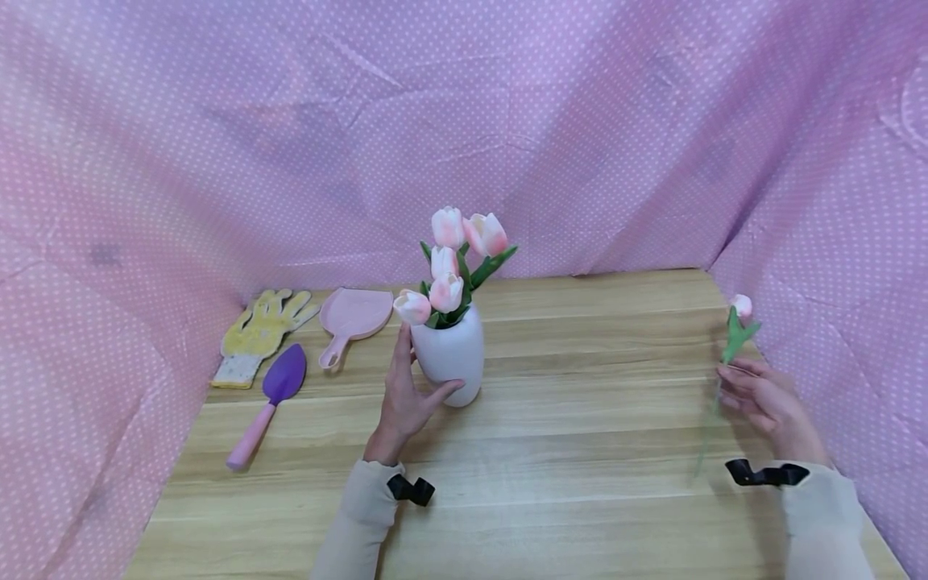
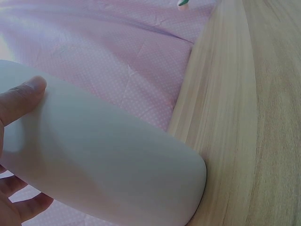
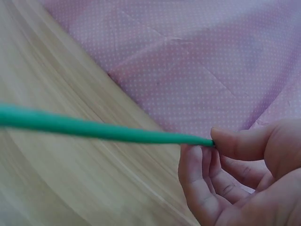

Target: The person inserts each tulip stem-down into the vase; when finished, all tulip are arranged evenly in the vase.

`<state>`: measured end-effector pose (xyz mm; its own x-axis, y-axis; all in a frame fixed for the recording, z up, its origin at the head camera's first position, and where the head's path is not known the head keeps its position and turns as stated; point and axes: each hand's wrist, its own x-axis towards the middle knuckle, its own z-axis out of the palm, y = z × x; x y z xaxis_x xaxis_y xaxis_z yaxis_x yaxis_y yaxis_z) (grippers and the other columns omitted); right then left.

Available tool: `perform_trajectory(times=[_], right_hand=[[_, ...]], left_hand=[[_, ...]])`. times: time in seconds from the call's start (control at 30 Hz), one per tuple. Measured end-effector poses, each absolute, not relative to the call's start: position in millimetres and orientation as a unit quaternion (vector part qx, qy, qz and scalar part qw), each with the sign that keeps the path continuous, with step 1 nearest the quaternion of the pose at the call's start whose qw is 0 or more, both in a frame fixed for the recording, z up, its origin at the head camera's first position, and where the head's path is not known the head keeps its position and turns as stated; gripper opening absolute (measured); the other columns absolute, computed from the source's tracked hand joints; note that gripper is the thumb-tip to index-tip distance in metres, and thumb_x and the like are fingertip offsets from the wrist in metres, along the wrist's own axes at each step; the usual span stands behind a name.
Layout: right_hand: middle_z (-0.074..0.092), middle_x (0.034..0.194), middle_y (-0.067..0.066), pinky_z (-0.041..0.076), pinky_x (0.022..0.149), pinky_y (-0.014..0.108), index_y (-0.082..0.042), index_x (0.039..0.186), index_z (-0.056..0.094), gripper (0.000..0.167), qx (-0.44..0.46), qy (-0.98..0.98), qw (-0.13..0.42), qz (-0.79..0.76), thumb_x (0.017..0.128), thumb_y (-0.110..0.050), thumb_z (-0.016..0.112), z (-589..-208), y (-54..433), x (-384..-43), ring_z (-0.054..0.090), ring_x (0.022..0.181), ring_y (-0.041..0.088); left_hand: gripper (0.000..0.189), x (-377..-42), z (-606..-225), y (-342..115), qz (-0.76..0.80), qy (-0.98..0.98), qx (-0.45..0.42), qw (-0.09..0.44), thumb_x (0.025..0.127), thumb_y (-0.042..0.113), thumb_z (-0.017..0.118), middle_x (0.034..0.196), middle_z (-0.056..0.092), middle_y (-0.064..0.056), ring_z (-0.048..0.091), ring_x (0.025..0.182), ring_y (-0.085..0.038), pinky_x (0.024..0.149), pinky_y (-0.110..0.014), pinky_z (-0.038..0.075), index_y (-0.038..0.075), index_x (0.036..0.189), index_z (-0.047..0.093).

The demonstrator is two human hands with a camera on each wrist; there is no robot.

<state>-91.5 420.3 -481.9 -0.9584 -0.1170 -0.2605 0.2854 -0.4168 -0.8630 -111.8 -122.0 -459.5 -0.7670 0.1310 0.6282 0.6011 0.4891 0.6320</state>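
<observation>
A white vase (image 1: 453, 354) stands on the table left of the middle, with several pink-and-white tulips (image 1: 445, 292) and green leaves in it. My left hand (image 1: 409, 399) holds the vase from its left side, thumb across the near face and fingers behind. In the left wrist view the vase (image 2: 108, 155) fills much of the picture, its base at the wood. Far off to the right, my right hand (image 1: 768, 403) pinches a single tulip (image 1: 736, 334) by its stem, bloom up. Close up, the green stem (image 3: 103, 132) runs from between thumb and fingertips.
On the left of the wooden table (image 1: 580, 451) lie a yellow-and-white glove (image 1: 264, 334), a pink dustpan (image 1: 355, 314) and a trowel (image 1: 284, 377) with a purple blade and pink handle. Pink dotted cloth (image 1: 464, 121) hangs behind and along both sides.
</observation>
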Motion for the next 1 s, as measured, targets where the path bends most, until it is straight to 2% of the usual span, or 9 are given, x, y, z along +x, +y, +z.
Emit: perform_trajectory(times=[0.3, 0.6, 1.0], right_hand=[[0.073, 0.099, 0.002, 0.063, 0.083, 0.028, -0.007, 0.107, 0.068, 0.035, 0.03, 0.43, 0.127, -0.893, 0.105, 0.005, 0.036, -483.0, 402.8, -95.3, 0.073, 0.092, 0.014], [0.072, 0.103, 0.003, 0.062, 0.087, 0.031, -0.005, 0.109, 0.064, 0.033, 0.007, 0.386, 0.115, -0.915, 0.104, 0.007, 0.033, -486.1, 377.4, -99.1, 0.07, 0.097, 0.014], [0.07, 0.101, 0.01, 0.061, 0.091, 0.038, 0.0, 0.106, 0.06, 0.03, -0.026, 0.314, 0.095, -0.944, 0.105, 0.008, 0.031, -484.4, 342.2, -108.8, 0.068, 0.097, 0.02]], left_hand=[[0.13, -111.7, -458.9, -121.6, -0.454, -0.826, -0.216, 0.254, 0.062, 0.002, 0.094, 0.154, 0.036, -0.028, 0.046, 0.135, -0.047, 0.098, -0.063, 0.053, 0.009, 0.16, 0.01], [0.129, -110.9, -458.6, -122.2, -0.452, -0.827, -0.217, 0.255, 0.063, 0.003, 0.094, 0.154, 0.036, -0.029, 0.045, 0.136, -0.046, 0.099, -0.062, 0.053, 0.009, 0.16, 0.009], [0.128, -111.1, -458.4, -121.9, -0.457, -0.826, -0.213, 0.251, 0.064, 0.004, 0.094, 0.154, 0.035, -0.029, 0.045, 0.136, -0.046, 0.099, -0.062, 0.053, 0.009, 0.16, 0.009]])
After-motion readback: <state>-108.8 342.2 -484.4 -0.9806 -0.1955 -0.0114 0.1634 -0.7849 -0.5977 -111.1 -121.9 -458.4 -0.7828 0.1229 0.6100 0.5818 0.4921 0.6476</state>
